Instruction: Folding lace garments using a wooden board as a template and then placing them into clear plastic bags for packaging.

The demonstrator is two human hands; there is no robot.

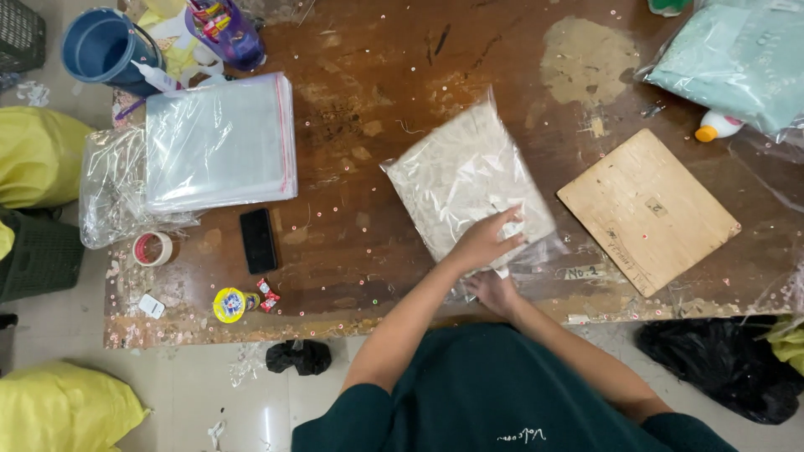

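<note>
So we've got a clear plastic bag stuffed with off-white fabric (465, 180) lying flat near the middle of the worn brown wooden table (368, 92), and we'll place everything else off that bag. Our left hand (486, 241) is pressed flat on the bag's near corner, fingers spread, not gripping anything. Our right hand (494, 293) sits just below it at the bag's near edge, touching the loose plastic flap; we can't tell if the fingers are actually pinching it or just resting there.

Right of the bag, just beside it, there's a tan square cardboard sheet (649, 209) lying at an angle with a small dark stamp on it. Farther right and up, a big clear package of pale green cloth (737, 59), with a small white bottle with an orange cap (716, 127) next to it.

Left of the bag, well apart, a stack of empty clear sleeves with a red edge strip (219, 142). Near that, closer to us, a black phone (258, 240), a roll of clear tape (153, 249) and a little round yellow and blue container (229, 305). Far upper left there's a blue plastic mug (105, 46) and a purple bottle (228, 33). Tiny sequins are scattered all over the tabletop.
</note>
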